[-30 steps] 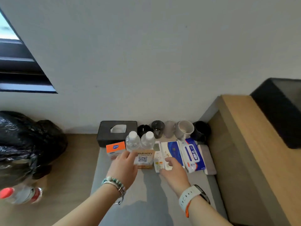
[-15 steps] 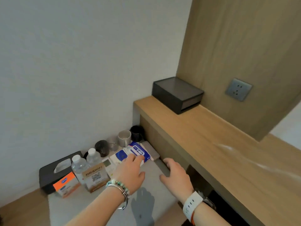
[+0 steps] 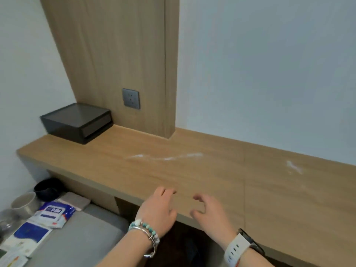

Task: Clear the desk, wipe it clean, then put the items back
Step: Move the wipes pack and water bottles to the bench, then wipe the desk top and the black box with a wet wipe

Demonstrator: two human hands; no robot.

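Both hands have lifted from the low shelf (image 3: 81,239): left hand (image 3: 156,211) and right hand (image 3: 210,215) hover empty, fingers loosely curled, over the front edge of the desk (image 3: 221,176); white smears (image 3: 163,157) lie farther back.

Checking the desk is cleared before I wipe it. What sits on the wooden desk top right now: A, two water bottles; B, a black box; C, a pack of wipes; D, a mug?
B: the black box stands at the left end of the wooden desk, near the wall socket, while the mug and the pack of wipes lie on the lower grey surface.
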